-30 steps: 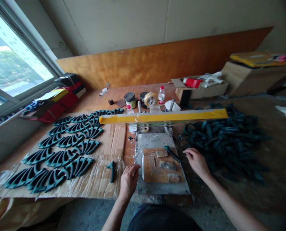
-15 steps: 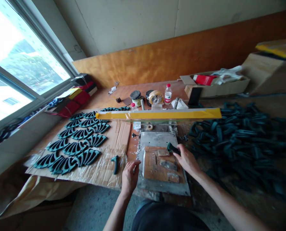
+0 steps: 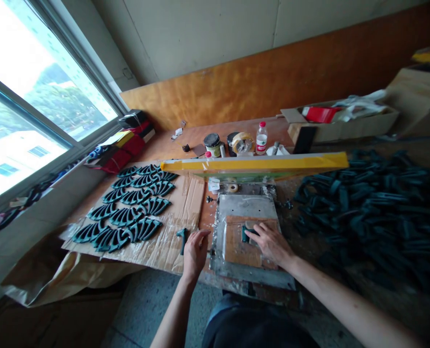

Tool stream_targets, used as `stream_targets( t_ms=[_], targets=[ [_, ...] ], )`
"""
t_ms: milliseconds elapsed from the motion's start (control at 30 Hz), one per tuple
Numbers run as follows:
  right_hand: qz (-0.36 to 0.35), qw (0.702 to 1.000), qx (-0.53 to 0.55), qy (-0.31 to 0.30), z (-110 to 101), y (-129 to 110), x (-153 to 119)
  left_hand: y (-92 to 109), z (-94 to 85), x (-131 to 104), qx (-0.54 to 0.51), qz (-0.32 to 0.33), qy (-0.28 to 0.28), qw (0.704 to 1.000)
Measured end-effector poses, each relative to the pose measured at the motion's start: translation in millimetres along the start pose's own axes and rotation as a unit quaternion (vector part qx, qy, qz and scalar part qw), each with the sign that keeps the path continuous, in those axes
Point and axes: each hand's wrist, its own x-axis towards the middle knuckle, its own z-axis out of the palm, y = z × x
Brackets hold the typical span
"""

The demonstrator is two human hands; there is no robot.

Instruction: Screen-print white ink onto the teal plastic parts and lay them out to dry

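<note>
On the wooden block fixture (image 3: 233, 249) lies a dark green part (image 3: 244, 234), gripped at its handle by the fingers of my right hand (image 3: 271, 244). This fixture rests on a grey metal plate (image 3: 247, 204). My left hand (image 3: 196, 247) hovers just left of the plate, fingers curled together; what they hold, if anything, is too small to tell. A single green part (image 3: 182, 240) lies on the cardboard (image 3: 190, 198) beside my left hand. Further left, rows of similar green parts (image 3: 128, 216) are fanned out.
A yellow-taped bar (image 3: 254, 164) spans above the plate's far side. Behind it stand jars (image 3: 212, 144), a tape roll (image 3: 243, 143) and a bottle (image 3: 262, 138). Many dark green parts (image 3: 367, 203) are heaped at the right. An open carton (image 3: 352, 130) sits behind them.
My right hand has moved down and left, bringing the green part from above the fixture onto it. The camera view has shifted slightly left. My left hand has barely moved.
</note>
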Motion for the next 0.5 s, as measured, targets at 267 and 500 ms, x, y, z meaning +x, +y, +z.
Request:
stream_targets(
  t_ms=[267, 500],
  targets=[
    [0.012, 0.993, 0.114, 0.02, 7.8, -22.8, 19.7, 10.3, -27.9, 67.6, -0.245, -0.097, 0.044, 0.964],
    [0.0, 0.951, 0.294, -0.099, -23.2, -28.9, -4.1, 77.2, -47.1, 152.9, -0.487, -0.067, 0.052, 0.869]
  ],
)
